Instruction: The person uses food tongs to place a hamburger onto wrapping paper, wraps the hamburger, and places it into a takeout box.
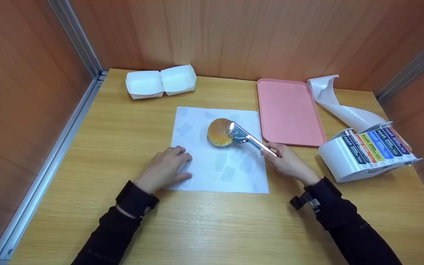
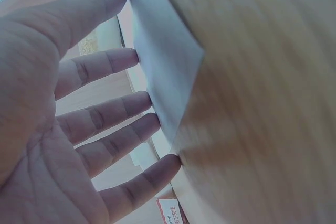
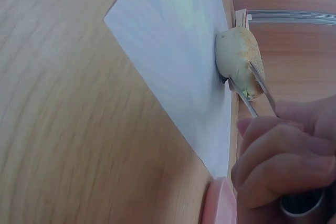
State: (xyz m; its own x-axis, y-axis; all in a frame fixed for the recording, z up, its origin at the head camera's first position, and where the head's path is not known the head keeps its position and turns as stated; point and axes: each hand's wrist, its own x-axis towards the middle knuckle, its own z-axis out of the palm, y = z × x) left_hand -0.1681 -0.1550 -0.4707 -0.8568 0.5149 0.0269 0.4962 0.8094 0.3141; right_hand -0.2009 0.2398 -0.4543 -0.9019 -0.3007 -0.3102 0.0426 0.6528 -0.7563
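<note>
On a white sheet of wrapping paper [image 1: 204,169] sits a round, golden-brown burger bun [image 1: 217,132], its top sesame-flecked in the right wrist view. My right hand [image 1: 287,160] grips metal tongs [image 1: 252,140] with its fingers curled round the handle. The tips of the tongs clasp the right side of the bun, which rests on the paper. At the paper's left edge, my left hand [image 1: 166,167] lies with fingers spread and fingertips on the sheet. In the left wrist view those fingers [image 2: 118,111] are nearly straight and hold nothing.
A white open burger box [image 1: 145,84] stands at the back left. Right of the paper lies a pink tray [image 1: 289,110]. Beside it are a printed white carton [image 1: 344,162] on its side and a curled white strip [image 1: 352,114]. Wood-grain panels [image 1: 226,36] enclose the table.
</note>
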